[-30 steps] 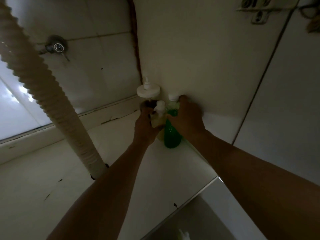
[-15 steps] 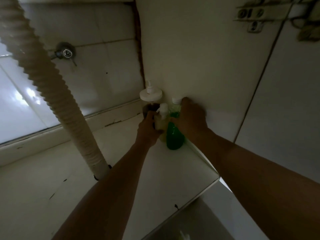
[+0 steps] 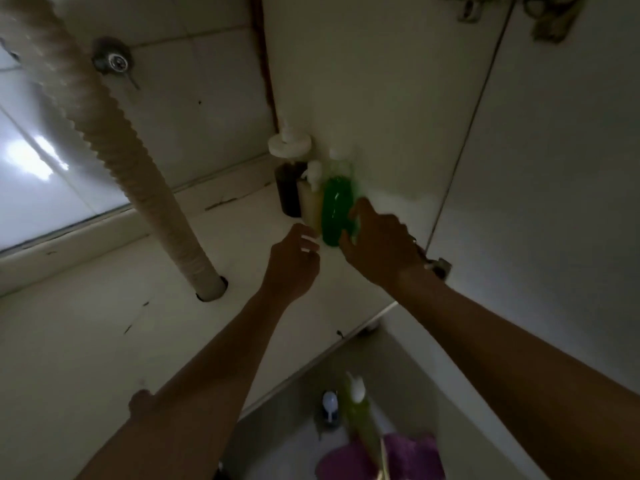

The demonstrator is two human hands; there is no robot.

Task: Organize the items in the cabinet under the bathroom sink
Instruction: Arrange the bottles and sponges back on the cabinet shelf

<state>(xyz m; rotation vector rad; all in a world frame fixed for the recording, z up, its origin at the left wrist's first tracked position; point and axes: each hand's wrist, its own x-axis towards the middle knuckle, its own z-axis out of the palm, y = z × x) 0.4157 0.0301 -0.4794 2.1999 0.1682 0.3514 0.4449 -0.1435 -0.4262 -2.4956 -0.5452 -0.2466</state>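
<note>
Three bottles stand together in the cabinet's back right corner: a dark bottle [image 3: 290, 194] with a wide white pump cap, a cream bottle [image 3: 309, 202] and a green bottle [image 3: 336, 207]. My left hand [image 3: 294, 263] hovers just in front of the cream bottle, fingers loosely curled and holding nothing. My right hand [image 3: 379, 245] is at the green bottle's lower right side, its forefinger and thumb spread and overlapping the bottle's edge. Motion blur hides whether they touch it.
A corrugated drain hose [image 3: 114, 143] runs down through the cabinet floor [image 3: 104, 341] at left, with a wall valve [image 3: 112, 60] behind it. A door hinge [image 3: 438, 265] sits by my right wrist. Outside, below the cabinet edge, lie a yellow-green bottle [image 3: 358, 410], a small white-capped bottle [image 3: 330, 407] and a purple cloth [image 3: 410, 455].
Both hands have drawn back towards me from the bottles. My left hand has let go of the cream bottle, and my right hand has slid from the green bottle's top to its base.
</note>
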